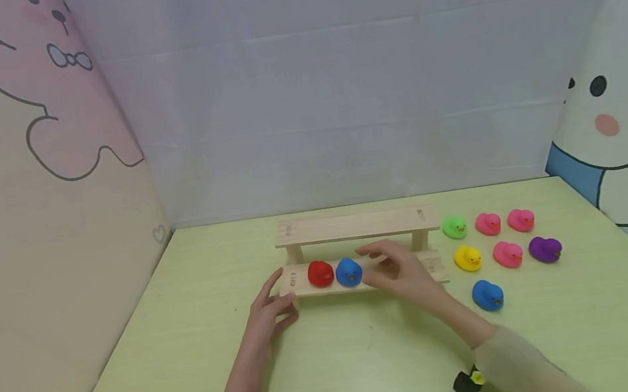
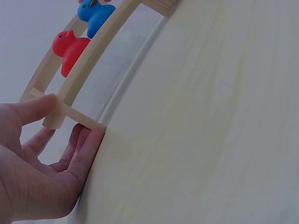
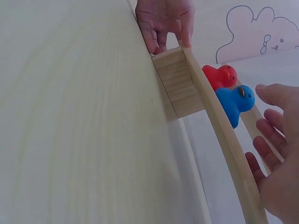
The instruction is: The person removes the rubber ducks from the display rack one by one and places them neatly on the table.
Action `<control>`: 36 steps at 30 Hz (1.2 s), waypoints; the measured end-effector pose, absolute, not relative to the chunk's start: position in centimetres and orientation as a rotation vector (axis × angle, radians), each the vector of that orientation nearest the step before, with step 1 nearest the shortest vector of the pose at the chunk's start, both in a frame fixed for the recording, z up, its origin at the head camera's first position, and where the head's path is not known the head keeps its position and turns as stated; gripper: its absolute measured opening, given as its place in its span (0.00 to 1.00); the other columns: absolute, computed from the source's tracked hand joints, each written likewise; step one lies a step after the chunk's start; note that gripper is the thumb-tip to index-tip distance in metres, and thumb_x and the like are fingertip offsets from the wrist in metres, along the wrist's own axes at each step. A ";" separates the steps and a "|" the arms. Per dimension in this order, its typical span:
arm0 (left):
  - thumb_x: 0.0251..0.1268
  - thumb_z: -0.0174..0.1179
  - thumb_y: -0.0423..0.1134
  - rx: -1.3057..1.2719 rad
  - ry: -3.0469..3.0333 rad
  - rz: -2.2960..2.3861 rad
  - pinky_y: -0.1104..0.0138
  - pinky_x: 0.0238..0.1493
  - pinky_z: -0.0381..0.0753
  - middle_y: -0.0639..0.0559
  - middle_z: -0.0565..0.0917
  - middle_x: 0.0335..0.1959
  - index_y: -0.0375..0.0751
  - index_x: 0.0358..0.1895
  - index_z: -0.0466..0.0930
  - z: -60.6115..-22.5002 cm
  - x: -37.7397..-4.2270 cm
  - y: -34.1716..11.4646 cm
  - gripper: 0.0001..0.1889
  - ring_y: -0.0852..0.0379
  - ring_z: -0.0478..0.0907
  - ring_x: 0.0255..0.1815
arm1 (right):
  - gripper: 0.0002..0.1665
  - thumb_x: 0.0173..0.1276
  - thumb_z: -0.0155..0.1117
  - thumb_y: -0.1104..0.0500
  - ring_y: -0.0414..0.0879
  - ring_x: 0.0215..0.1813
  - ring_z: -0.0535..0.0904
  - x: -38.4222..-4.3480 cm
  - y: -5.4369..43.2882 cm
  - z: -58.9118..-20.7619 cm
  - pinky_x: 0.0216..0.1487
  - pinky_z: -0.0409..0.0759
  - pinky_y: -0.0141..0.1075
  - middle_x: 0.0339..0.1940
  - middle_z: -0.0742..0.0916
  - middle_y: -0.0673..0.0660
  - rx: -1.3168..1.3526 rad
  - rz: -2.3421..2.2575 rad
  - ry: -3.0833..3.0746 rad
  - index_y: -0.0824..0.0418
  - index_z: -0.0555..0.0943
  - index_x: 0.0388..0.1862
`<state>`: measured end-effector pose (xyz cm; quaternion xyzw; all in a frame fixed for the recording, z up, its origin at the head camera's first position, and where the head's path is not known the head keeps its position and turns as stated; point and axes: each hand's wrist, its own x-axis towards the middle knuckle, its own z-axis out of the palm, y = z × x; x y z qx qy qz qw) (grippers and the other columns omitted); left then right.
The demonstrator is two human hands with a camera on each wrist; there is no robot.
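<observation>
A two-tier wooden shelf stands on the table. On its lower board are a red rubber duck and, to the right of it, a blue rubber duck. My left hand holds the left end of the lower board, thumb and fingers around the end and its support, as the left wrist view shows. My right hand hovers over the lower board just right of the blue duck, fingers loosely bent and nothing between them. A small gap separates its thumb from the duck in the right wrist view.
Right of the shelf lie several more ducks: a green duck, a yellow duck, pink ducks, a purple duck and a blue duck. A pale curtain hangs behind the table.
</observation>
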<state>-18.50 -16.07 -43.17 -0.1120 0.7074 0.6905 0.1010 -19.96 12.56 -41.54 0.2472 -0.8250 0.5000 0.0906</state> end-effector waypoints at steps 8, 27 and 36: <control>0.70 0.58 0.37 -0.324 2.088 2.040 0.58 0.53 0.84 0.49 0.77 0.43 0.60 0.76 0.60 -43.2 -18.5 -16.1 0.33 0.55 0.77 0.42 | 0.24 0.62 0.73 0.57 0.53 0.57 0.77 -20.4 11.4 -41.6 0.57 0.78 0.38 0.57 0.83 0.54 0.803 1.492 -2.470 0.56 0.81 0.58; 0.66 0.59 0.32 -0.105 1.995 1.961 0.58 0.54 0.85 0.41 0.66 0.72 0.63 0.76 0.56 -43.7 -21.2 -17.9 0.38 0.50 0.77 0.58 | 0.23 0.65 0.70 0.56 0.49 0.62 0.79 -20.6 10.9 -41.5 0.66 0.77 0.49 0.59 0.85 0.50 0.717 1.644 -2.603 0.49 0.81 0.59; 0.65 0.61 0.32 -0.087 1.955 1.990 0.63 0.53 0.84 0.43 0.66 0.73 0.61 0.76 0.57 -44.4 -21.6 -18.3 0.39 0.55 0.78 0.55 | 0.24 0.66 0.69 0.55 0.51 0.62 0.79 -20.6 10.9 -41.8 0.68 0.74 0.54 0.61 0.85 0.51 0.738 1.667 -2.591 0.49 0.80 0.61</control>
